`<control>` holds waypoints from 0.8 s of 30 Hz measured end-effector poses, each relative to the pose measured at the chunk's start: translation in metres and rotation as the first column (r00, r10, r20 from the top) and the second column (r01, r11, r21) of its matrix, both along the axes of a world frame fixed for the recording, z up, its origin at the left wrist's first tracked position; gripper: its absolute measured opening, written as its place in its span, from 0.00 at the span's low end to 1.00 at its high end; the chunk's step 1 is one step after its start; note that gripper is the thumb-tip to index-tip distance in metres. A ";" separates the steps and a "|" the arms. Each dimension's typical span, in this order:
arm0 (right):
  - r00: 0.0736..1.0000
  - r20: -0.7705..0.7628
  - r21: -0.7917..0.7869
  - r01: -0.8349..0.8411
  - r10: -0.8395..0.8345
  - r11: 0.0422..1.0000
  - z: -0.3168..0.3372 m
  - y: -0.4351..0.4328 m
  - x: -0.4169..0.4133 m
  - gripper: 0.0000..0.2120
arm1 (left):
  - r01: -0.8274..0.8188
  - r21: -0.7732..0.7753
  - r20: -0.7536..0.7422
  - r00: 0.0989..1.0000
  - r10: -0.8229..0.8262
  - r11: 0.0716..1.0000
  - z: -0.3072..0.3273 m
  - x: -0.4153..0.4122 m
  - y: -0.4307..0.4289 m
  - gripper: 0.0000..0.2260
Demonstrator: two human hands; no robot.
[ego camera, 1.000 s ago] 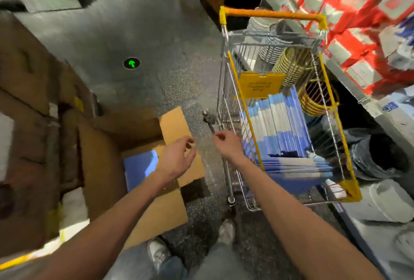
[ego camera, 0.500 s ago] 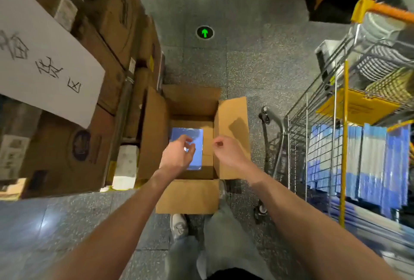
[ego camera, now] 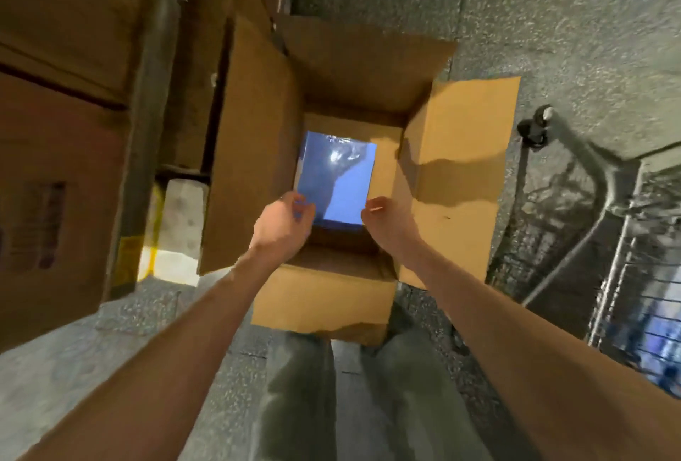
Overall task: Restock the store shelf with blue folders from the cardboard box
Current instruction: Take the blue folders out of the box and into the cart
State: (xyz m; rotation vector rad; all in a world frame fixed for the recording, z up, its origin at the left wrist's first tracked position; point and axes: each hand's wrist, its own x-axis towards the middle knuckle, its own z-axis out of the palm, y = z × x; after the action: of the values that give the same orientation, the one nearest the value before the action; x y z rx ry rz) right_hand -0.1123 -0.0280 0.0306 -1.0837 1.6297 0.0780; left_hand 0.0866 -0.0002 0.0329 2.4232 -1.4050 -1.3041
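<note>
- Left hand (ego camera: 282, 221) and right hand (ego camera: 387, 219) reach into the open cardboard box (ego camera: 460, 151).
- Each grip: fingers half-curled at the blue folder pack's (ego camera: 337, 174) near corners; whether they have closed on it cannot be told.

Both forearms are bare, with no sleeves, watch or gloves showing. The left hand (ego camera: 282, 222) and right hand (ego camera: 387, 226) are bare too. The legs (ego camera: 294, 405) wear loose grey-green trousers.
</note>
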 end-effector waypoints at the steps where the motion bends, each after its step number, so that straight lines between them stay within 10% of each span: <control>1: 0.999 -0.021 -0.004 0.025 -0.025 1.000 -0.020 0.000 0.001 0.14 | 0.002 0.016 -0.013 1.000 -0.001 1.000 -0.020 0.002 -0.002 0.17; 11: 0.989 -0.075 -0.040 0.124 -0.126 0.992 -0.298 0.004 0.031 0.21 | 0.185 0.207 -0.093 0.981 -0.168 0.961 -0.312 0.030 -0.028 0.31; 24: 0.832 -0.199 -0.043 -0.535 0.517 0.844 -0.462 0.016 0.040 0.35 | 0.177 0.190 0.034 0.982 -0.186 0.966 -0.455 0.025 -0.010 0.43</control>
State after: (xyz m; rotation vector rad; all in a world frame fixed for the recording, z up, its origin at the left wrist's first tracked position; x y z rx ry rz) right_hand -0.0725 -0.0119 -0.4318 -1.6225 1.4553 0.4798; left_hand 0.1116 -0.0099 -0.4225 2.5109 -1.6219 -1.4856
